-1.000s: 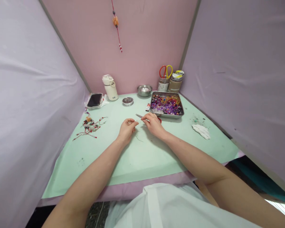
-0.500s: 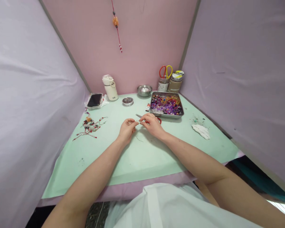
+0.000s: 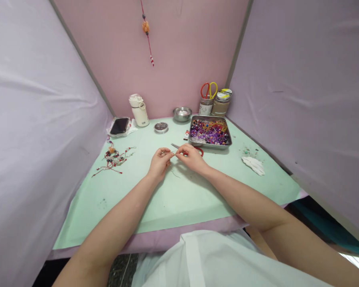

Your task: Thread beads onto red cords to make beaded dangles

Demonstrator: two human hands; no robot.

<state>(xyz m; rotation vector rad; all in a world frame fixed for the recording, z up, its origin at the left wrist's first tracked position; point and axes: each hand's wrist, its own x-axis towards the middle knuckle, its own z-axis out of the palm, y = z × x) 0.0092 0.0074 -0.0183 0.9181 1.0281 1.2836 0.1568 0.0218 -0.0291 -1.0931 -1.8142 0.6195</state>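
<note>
Red-handled scissors [image 3: 202, 151] more exposed than earlier; right hand [image 3: 192, 158] nearer left hand [image 3: 159, 162], each grip pinching thin thread [image 3: 175, 174]

Tally: one left hand [image 3: 160, 163] and one right hand [image 3: 192, 157] at centre; thread [image 3: 176, 174] too fine to count. From the hands: one phone [image 3: 119, 126] at 10 o'clock, one bottle [image 3: 139, 113] at 11, one bowl [image 3: 182, 118] at 12, one tray [image 3: 209, 146] at 2.

No legible txt; lid lbl [image 3: 224, 94] blurry.
</note>
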